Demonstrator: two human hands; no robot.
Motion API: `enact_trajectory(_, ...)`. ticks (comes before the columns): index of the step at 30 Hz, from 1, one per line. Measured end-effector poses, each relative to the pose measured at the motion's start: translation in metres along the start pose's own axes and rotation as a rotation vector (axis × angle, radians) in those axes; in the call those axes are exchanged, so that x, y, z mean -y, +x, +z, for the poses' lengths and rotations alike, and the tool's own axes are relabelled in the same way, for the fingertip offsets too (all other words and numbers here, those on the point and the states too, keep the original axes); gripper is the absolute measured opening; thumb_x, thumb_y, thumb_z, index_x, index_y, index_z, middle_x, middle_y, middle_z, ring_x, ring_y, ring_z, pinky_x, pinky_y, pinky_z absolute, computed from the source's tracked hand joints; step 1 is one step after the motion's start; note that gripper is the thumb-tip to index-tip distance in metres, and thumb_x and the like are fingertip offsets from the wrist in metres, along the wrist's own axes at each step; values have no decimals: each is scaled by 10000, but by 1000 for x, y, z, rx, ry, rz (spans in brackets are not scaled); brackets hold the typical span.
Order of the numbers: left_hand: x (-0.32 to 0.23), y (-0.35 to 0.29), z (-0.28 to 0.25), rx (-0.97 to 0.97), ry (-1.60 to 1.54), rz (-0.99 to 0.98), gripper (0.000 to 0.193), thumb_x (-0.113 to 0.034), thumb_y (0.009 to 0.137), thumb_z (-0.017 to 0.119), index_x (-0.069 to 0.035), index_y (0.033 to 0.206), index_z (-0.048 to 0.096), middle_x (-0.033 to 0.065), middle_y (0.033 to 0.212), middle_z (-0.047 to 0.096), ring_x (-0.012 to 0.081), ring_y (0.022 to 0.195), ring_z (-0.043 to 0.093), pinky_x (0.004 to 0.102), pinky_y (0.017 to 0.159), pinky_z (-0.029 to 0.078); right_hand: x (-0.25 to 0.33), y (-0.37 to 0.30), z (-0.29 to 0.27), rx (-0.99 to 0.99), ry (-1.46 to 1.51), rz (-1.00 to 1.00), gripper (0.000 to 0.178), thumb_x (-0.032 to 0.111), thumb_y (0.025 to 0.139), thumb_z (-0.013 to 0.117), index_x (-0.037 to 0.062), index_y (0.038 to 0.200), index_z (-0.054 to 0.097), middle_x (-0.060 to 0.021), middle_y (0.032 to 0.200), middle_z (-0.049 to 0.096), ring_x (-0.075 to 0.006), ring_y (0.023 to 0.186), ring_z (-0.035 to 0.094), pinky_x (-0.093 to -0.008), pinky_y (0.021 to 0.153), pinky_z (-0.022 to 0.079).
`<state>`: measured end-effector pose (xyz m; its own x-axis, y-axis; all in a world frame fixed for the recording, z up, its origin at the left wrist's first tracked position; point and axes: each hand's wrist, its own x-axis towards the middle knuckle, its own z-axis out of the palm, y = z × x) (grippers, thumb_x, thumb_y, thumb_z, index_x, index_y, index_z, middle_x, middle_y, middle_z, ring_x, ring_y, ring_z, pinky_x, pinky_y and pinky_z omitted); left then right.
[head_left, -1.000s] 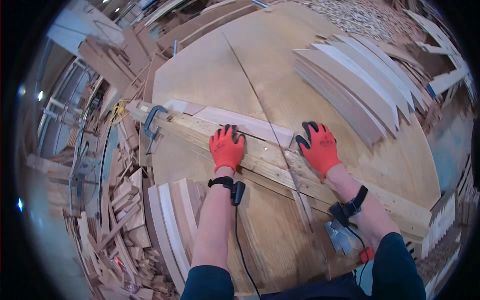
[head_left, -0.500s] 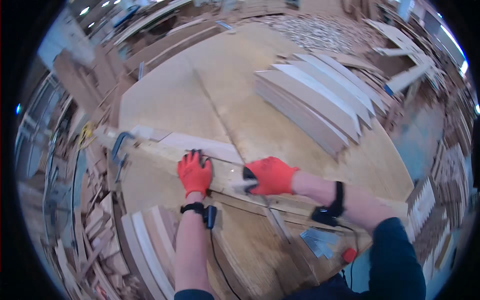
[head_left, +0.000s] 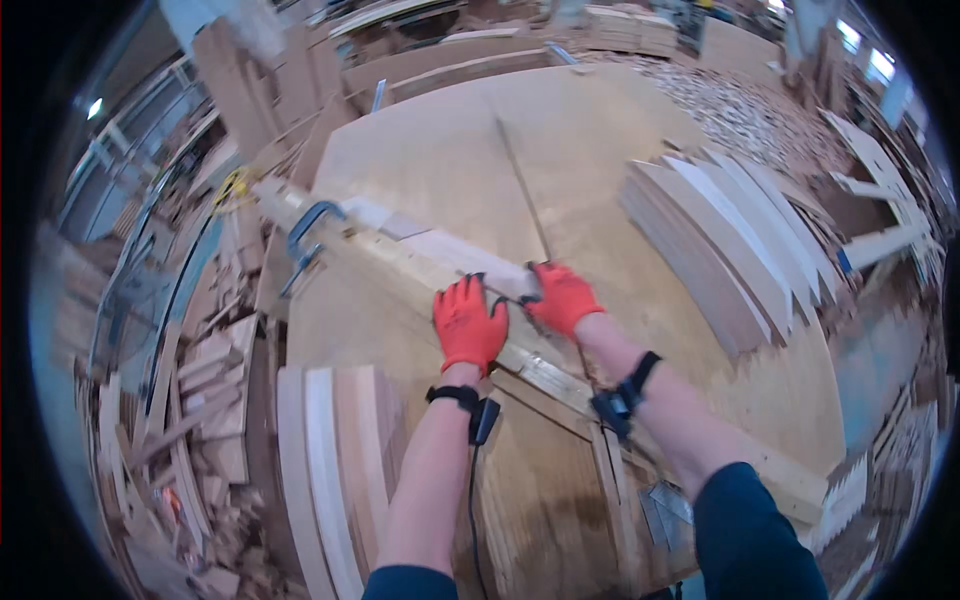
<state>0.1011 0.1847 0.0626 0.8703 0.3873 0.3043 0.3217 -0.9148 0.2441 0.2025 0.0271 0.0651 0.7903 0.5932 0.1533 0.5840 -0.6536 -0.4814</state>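
My left hand point(head_left: 470, 325), in a red glove with dark fingertips, lies with its fingers spread on a long wooden beam point(head_left: 390, 265) that runs diagonally across the workbench. Just behind the beam lies a thin pale board point(head_left: 455, 255), flush along its far edge. My right hand point(head_left: 562, 298), gloved alike, has its fingers and thumb around the right end of that board; the exact grip is partly hidden. A blue clamp point(head_left: 305, 235) sits on the beam toward its far left end.
Curved wooden pieces point(head_left: 715, 240) are stacked at the right of the workbench point(head_left: 430, 130); more point(head_left: 325, 450) stand at the near left. Flat metal plates point(head_left: 665, 512) lie near the front edge. Offcuts point(head_left: 205, 400) pile up at the left.
My right hand has left the beam's near side and moved away from me to the board's end. My left hand stays on the beam. The whole view has swung left.
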Motion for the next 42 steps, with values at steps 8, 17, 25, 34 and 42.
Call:
enact_trajectory(8,1,-2,3,17,30,25,600,-415,898,643,-85,1393,557,131,1424,566,299,1336,482,496,1196,251,17,17,4,212,-455,-125,416,210,910,642,46,1287,577,-165,1154,665,-309,1078,656,-430,860,534)
enact_trajectory(17,-2,-1,0,71,67,12,590,-422,900,634,-75,1374,577,130,1442,552,310,1361,468,492,1199,248,-3,4,-10,205,-378,-147,514,218,881,638,7,1341,552,-192,1202,652,-325,1106,639,-453,879,532)
enact_trajectory(25,2,-3,4,22,25,55,536,-383,891,646,-95,1341,600,127,1421,561,311,1334,487,505,1193,257,-80,-67,-150,-198,-348,-141,423,210,783,691,19,1152,614,-205,1100,628,-359,1052,617,-465,931,503)
enact_trajectory(34,0,-3,2,12,27,49,550,-368,872,665,-81,1337,610,139,1404,580,313,1331,490,479,1186,282,-215,-156,-301,-55,-140,505,425,194,915,660,87,1326,637,-202,1352,590,-374,1310,493,-433,1115,412)
enact_trajectory(42,13,-1,7,-63,28,209,419,-261,852,668,-48,1211,674,176,1212,686,373,1128,625,470,1011,451,-186,-141,-254,32,-323,385,1120,775,694,708,146,1561,381,-353,1566,288,-530,1450,287,-614,1182,255)
